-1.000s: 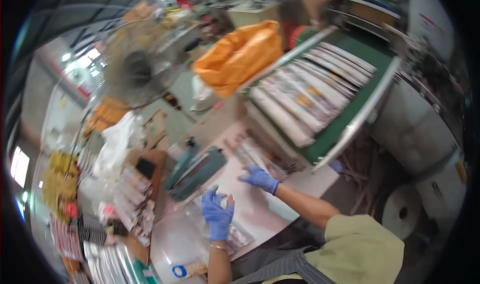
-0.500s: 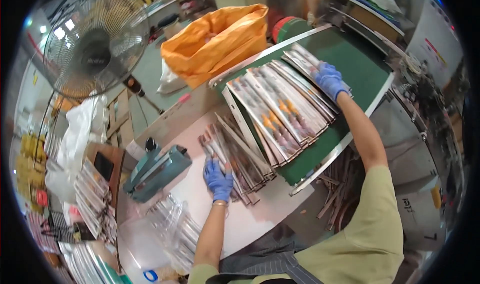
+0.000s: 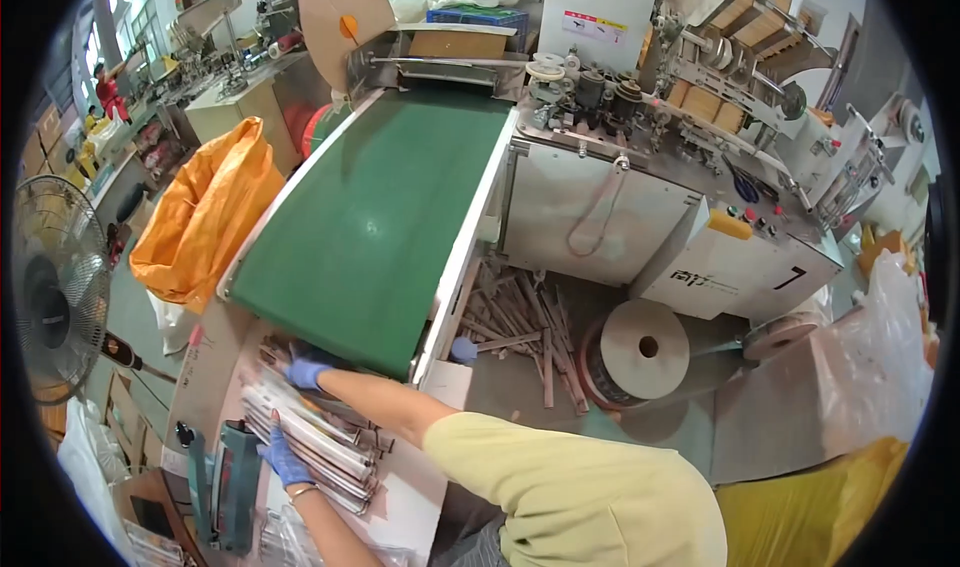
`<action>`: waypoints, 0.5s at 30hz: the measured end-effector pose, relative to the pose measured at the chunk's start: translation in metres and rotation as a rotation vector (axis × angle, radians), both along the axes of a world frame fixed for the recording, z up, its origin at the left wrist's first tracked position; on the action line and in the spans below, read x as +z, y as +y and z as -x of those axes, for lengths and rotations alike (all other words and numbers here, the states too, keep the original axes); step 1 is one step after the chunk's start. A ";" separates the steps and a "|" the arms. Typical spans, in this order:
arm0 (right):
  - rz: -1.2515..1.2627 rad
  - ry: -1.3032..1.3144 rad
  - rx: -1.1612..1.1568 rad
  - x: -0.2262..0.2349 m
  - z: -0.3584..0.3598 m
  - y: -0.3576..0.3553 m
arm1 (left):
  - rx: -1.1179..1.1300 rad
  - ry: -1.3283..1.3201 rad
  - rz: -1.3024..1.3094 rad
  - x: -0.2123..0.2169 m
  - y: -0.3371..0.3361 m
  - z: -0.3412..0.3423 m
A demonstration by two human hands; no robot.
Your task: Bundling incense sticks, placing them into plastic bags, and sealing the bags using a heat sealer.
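Observation:
A stack of long, flat printed packets (image 3: 315,447) lies aslant on the pale tabletop, just below the near end of the green conveyor belt (image 3: 370,232). My left hand (image 3: 286,459), in a blue glove, grips the stack's left side with its thumb toward the top. At the far end, my right hand (image 3: 306,369), also gloved in blue, closes on the packets close under the belt's edge. Its fingertips are partly hidden and a little blurred. Left of the stack stands a teal bench-top sealer (image 3: 236,487) with a lever arm.
An orange sack (image 3: 205,217) stands left of the belt, and a fan (image 3: 58,292) farther left. At the right are a machine cabinet (image 3: 600,207), a large roll (image 3: 645,352) and loose strips (image 3: 530,327) on the floor. Clear plastic sleeves (image 3: 290,537) lie near the sealer.
The packets that lay on the belt are off it, and a stack is between my hands on the table. My right hand came down from the belt; the view swung right.

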State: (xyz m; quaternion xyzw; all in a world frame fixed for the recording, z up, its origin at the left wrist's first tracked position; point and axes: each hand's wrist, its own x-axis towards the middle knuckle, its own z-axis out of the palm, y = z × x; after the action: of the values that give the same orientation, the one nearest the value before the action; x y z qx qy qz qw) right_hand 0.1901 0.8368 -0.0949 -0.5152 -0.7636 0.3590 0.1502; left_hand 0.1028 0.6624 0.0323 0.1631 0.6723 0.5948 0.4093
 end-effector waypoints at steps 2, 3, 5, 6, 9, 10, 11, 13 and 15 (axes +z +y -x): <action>0.179 0.262 0.334 0.104 0.104 -0.124 | 0.099 -0.092 -0.168 0.000 -0.100 0.093; 0.236 0.301 0.279 0.131 0.106 -0.157 | 0.125 -0.090 -0.177 0.017 -0.116 0.084; 0.557 0.535 0.281 0.163 0.081 -0.194 | -0.049 -0.345 -0.362 0.059 -0.129 0.056; 0.820 0.729 0.371 0.174 0.063 -0.203 | -0.136 -0.518 -0.349 0.059 -0.139 0.055; 1.102 0.831 0.327 0.170 0.038 -0.217 | -0.134 -0.506 -0.351 0.025 -0.156 0.055; 1.061 0.831 0.342 0.177 0.035 -0.222 | -0.129 -0.425 -0.350 0.027 -0.164 0.056; 0.913 0.937 0.400 0.191 0.032 -0.226 | -0.120 -0.345 -0.352 0.030 -0.170 0.057; 0.626 1.174 0.549 0.221 0.028 -0.226 | -0.171 -0.009 -0.396 0.047 -0.186 0.073; 0.512 1.296 0.662 0.239 0.037 -0.242 | -0.121 0.310 -0.397 0.052 -0.201 0.082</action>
State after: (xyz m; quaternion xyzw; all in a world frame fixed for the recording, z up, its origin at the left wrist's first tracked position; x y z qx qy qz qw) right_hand 0.1530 0.5950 0.1440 0.0346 -0.5306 0.7808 0.3281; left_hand 0.0206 0.4615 0.0846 0.3694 0.5862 0.6573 0.2963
